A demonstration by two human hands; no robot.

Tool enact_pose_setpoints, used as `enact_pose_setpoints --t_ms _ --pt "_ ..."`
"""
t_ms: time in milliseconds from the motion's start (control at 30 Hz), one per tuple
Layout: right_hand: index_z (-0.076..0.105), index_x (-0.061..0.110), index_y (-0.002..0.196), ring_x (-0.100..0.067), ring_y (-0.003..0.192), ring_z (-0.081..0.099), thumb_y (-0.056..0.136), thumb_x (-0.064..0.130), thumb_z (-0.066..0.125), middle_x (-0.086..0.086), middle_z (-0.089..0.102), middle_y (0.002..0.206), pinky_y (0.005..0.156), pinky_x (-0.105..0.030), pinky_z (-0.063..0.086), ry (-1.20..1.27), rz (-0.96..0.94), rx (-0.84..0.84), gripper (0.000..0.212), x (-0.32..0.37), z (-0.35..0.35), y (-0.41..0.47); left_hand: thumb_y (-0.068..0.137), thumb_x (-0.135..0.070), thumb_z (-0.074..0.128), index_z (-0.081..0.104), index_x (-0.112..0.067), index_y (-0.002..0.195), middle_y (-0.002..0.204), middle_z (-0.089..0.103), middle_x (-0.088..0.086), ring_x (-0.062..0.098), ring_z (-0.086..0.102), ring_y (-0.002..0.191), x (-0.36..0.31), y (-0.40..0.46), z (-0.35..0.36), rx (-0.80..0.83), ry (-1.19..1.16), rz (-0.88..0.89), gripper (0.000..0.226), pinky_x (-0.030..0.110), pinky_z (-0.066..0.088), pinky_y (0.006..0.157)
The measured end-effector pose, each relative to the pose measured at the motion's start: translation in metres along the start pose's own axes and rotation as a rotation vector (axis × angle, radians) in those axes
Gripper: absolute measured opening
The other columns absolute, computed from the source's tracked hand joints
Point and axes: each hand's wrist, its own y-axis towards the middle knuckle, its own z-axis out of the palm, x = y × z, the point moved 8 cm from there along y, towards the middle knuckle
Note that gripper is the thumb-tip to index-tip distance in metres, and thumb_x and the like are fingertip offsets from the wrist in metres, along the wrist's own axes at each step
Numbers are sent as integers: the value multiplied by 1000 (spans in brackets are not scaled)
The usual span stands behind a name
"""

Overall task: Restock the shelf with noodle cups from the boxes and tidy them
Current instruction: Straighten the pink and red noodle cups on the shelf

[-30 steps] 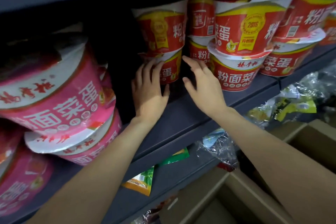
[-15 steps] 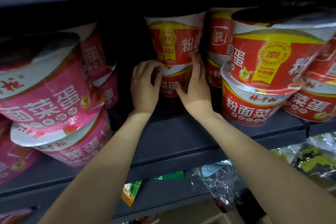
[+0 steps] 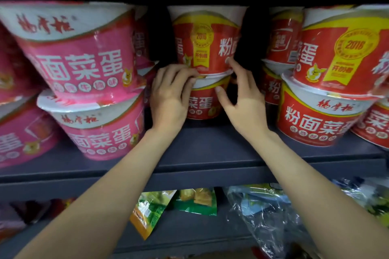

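Note:
Two red noodle cups stand stacked deep in the middle of the grey shelf [image 3: 210, 153]: an upper cup [image 3: 207, 38] on a lower cup [image 3: 203, 103]. My left hand [image 3: 170, 94] grips the lower cup's left side, fingers curled over its white rim. My right hand [image 3: 242, 94] holds the stack from the right, thumb on the lower cup and forefinger on the upper one. The back of both cups is hidden in the dark.
Stacked pink cups [image 3: 84, 69] crowd the left of the shelf; stacked red cups [image 3: 328, 90] fill the right. Dark gaps flank the middle stack. The lower shelf holds snack packets [image 3: 195, 202] and a clear plastic bag [image 3: 263, 216].
The view swung to face the shelf squarely and closer. Both hands reached further in, from beside the middle stack to clasping it on both sides.

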Motion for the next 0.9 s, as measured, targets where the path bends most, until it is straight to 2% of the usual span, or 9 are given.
enact_pose_setpoints --t_ms 67,133,267,367,467,600,667,767,900 --pt "36 16 145 -25 121 52 92 30 50 -9 45 142 91 -43 51 -84 -91 1 56 7 2 -3 95 -11 52 66 -8 100 103 61 10 23 52 96 8 -5 -3 -24 23 -43 15 23 37 87" --pt "40 13 142 -25 121 52 90 21 51 -10 47 139 94 -44 50 -83 -117 -23 54 8 3 -4 95 -13 51 64 -8 106 109 59 12 23 49 101 10 -7 -2 -20 71 -54 18 29 39 88" --pt "44 10 138 -23 121 46 85 11 54 -9 51 135 102 -28 37 -88 -98 -82 54 2 1 -4 90 -26 59 64 -16 117 117 58 11 25 43 106 -9 -12 8 25 183 92 30 40 42 86" --pt "46 13 138 -23 125 42 83 11 52 -4 50 138 103 -34 36 -135 -120 -51 55 1 2 -4 86 -37 61 61 -20 121 119 58 8 28 44 103 -9 -17 15 61 256 82 39 43 45 83" --pt "47 18 136 -21 127 42 86 20 46 1 49 140 100 -38 37 -180 -99 -39 51 -2 4 -1 84 -32 65 56 -16 127 122 54 10 30 47 105 -2 -17 17 102 232 47 46 41 46 85" --pt "38 22 144 -26 135 35 96 36 31 1 40 149 103 -44 32 -345 19 0 51 -11 8 2 80 -26 58 40 -5 138 139 38 18 31 41 126 23 -16 10 88 52 -222 64 35 38 101" --pt "26 22 150 -27 140 27 101 39 28 -1 29 155 106 -45 28 -436 108 45 51 -25 12 1 79 -27 53 28 -6 145 149 28 17 31 30 136 29 -19 17 179 71 -310 73 36 28 109" --pt "24 15 151 -34 134 33 102 39 33 -15 27 153 101 -47 35 -393 141 30 55 -26 12 -2 78 -31 49 33 -11 145 149 34 11 28 28 136 16 -22 27 289 117 -167 71 40 26 111" --pt "48 8 135 -36 106 54 94 41 43 -19 53 126 80 -43 45 -308 -39 -118 53 -8 3 0 76 -30 57 52 -16 133 131 55 4 21 39 118 0 -16 17 153 205 26 59 38 34 99"
